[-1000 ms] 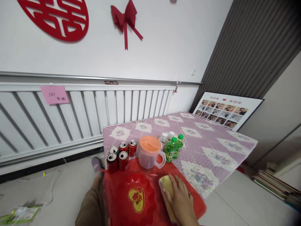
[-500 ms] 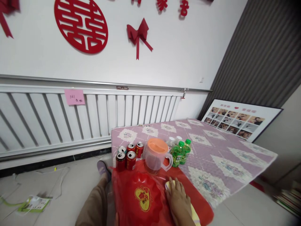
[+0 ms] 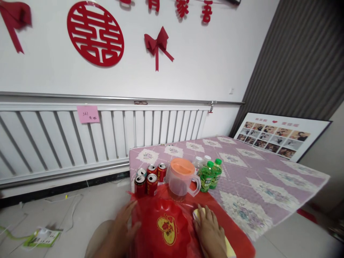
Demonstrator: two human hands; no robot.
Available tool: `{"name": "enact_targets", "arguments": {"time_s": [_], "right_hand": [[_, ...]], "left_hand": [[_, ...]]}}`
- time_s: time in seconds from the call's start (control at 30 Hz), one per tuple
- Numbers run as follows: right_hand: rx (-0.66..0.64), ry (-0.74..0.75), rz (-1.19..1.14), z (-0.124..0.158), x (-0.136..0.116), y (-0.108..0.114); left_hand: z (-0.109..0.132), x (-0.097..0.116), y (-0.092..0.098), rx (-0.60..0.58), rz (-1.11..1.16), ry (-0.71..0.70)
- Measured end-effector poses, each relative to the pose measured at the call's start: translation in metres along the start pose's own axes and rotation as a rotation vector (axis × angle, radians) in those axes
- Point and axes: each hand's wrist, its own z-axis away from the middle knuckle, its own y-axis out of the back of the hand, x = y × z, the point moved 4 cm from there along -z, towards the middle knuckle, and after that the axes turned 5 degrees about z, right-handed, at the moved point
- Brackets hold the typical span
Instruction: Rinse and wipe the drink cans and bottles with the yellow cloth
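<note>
A scalloped red tray (image 3: 152, 234) with a yellow-and-red emblem lies on a red plastic sheet (image 3: 236, 238) at the near table corner. To its right, my right hand (image 3: 209, 229) is curled over a folded yellow cloth (image 3: 230, 248), pressing it on the sheet. My left hand (image 3: 124, 227) is at the tray's left side, slightly blurred, with thumb and fingers apart by the sheet's edge. Behind the tray stands a clear plastic pitcher (image 3: 177, 182) with an orange lid and some liquid at the bottom.
Several opened drink cans (image 3: 152, 184) stand left of the pitcher; green-capped bottles (image 3: 206, 177) and white-capped ones stand right. A purple patterned cloth (image 3: 242, 175) covers the table. A radiator (image 3: 113, 136) runs behind. Cables and a power strip (image 3: 43, 238) lie on the floor.
My left hand has come up into view at the tray's left side. My right hand stays on the yellow cloth. The view has shifted slightly.
</note>
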Motion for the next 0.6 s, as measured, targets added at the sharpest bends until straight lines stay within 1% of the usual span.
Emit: {"name": "enact_targets", "arguments": {"time_s": [0.07,0.1,0.13,0.2,0.27,0.33,0.4,0.5,0.6], "right_hand": [[0.006,-0.002,-0.008,0.001,0.0,0.001],[0.005,-0.007,-0.015,0.001,0.001,0.001],[0.005,-0.011,-0.021,0.002,0.001,0.001],[0.01,-0.012,-0.022,0.002,0.001,0.001],[0.023,-0.005,-0.017,0.002,0.001,0.0],[0.029,0.001,-0.019,0.002,0.001,0.0],[0.025,0.001,-0.029,0.002,0.002,0.0],[0.019,-0.006,-0.049,0.002,0.002,0.001],[0.019,-0.01,-0.057,0.003,0.002,0.004]], "left_hand": [[-0.033,0.027,0.006,0.003,-0.085,-0.121],[-0.05,0.04,0.008,-0.003,-0.147,-0.157],[-0.066,0.052,0.008,-0.02,-0.219,-0.161],[-0.096,0.069,0.004,-0.115,-0.387,-0.139],[-0.12,0.079,-0.002,-0.141,-0.43,-0.134],[-0.137,0.082,-0.011,-0.17,-0.467,-0.135],[-0.148,0.079,-0.02,-0.198,-0.501,-0.134],[-0.156,0.074,-0.031,-0.232,-0.544,-0.128],[-0.157,0.072,-0.036,-0.243,-0.572,-0.126]]}}
